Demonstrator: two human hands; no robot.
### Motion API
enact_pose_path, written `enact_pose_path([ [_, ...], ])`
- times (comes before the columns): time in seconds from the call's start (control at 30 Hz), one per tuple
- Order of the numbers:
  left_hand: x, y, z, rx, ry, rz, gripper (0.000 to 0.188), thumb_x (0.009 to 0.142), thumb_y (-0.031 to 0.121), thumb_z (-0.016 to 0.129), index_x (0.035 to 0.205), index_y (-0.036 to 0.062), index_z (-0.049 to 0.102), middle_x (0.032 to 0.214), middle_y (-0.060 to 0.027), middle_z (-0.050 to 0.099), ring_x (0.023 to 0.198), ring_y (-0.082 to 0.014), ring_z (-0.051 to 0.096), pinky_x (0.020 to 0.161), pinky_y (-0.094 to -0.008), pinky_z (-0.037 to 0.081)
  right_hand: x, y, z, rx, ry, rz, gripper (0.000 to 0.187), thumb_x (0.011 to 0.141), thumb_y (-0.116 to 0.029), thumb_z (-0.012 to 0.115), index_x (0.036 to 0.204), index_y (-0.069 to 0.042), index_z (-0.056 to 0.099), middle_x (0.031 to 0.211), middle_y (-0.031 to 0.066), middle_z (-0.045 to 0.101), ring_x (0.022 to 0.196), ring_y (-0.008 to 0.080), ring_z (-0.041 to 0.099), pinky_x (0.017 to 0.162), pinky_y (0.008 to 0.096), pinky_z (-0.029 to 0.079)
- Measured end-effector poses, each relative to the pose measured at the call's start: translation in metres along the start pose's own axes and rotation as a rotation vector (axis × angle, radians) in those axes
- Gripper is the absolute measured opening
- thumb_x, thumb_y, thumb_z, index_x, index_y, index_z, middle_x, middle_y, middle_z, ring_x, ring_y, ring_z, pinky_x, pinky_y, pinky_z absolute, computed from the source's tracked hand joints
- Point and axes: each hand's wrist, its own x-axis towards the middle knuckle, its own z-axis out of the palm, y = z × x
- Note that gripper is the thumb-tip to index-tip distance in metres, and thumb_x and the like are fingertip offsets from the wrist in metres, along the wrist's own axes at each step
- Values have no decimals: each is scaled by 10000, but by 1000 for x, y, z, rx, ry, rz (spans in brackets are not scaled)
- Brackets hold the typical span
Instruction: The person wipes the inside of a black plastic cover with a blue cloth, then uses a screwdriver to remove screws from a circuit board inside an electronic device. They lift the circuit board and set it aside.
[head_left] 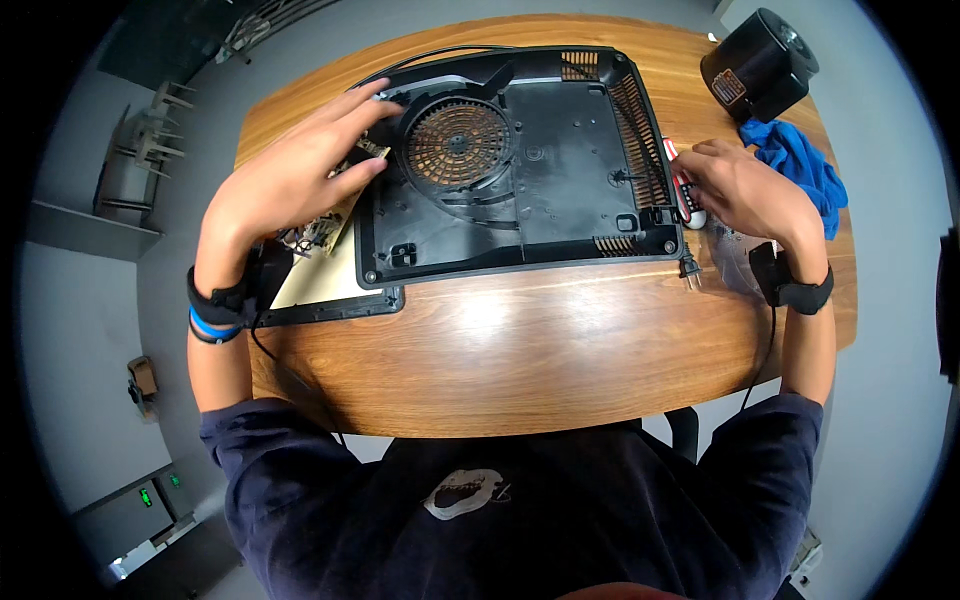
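Note:
A black plastic appliance housing point(570, 140) with a round vent grille point(458, 145) lies inside-up on the wooden table. My left hand point(300, 170) is over its left edge, thumb and fingers apart, beside a circuit board point(318, 235) partly hidden under the hand and wrist. Under the housing's left side is a pale panel with a black frame point(330, 290). At the housing's right edge, my right hand point(745, 185) has its fingers curled onto a slim red-and-white object with dark spots point(688, 200). The fingers hide part of that object.
A two-pin plug point(690, 270) rests by the housing's near right corner. Near my right wrist is a clear plastic bag point(732, 258). Farther right are a crumpled blue cloth point(800, 165) and a black cylindrical container point(758, 68). A black cable point(420, 58) curves behind the housing.

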Motion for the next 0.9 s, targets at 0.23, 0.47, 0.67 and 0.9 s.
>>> enact_pose_path([
  [0.23, 42, 14, 19, 116, -184, 9, 607, 1112, 296, 839, 1654, 126, 624, 1958, -248, 284, 1778, -561, 280, 1445, -613, 372, 11, 2, 6, 23, 16, 41, 307, 1049, -149, 837, 1328, -22, 844, 1099, 237, 820, 1035, 455, 785, 928, 527, 618],
  [0.47, 41, -6, 26, 162, -97, 3, 424, 1097, 240, 844, 1452, 58, 701, 1921, -257, 361, 1748, -540, 363, 1411, -595, 419, 10, 4, 5, 86, 13, 119, 405, 984, -178, 915, 1363, -48, 864, 1174, 245, 848, 1067, 429, 816, 948, 495, 640],
  [0.67, 42, -14, 17, 161, -124, -90, 376, 1094, 262, 821, 1392, 57, 720, 1791, -212, 562, 1618, -462, 562, 1317, -542, 519, 11, 8, 8, 46, 65, 147, 407, 985, -223, 928, 1343, -37, 876, 1096, 227, 856, 1026, 412, 829, 925, 488, 640],
  [0.9, 35, -18, 27, 266, 89, -116, 411, 1108, 290, 777, 1417, 29, 710, 1665, -187, 671, 1496, -439, 666, 1223, -546, 574, 11, 12, 11, -4, 88, 155, 333, 1040, -291, 892, 1247, -30, 880, 960, 194, 852, 930, 424, 817, 875, 492, 638],
])
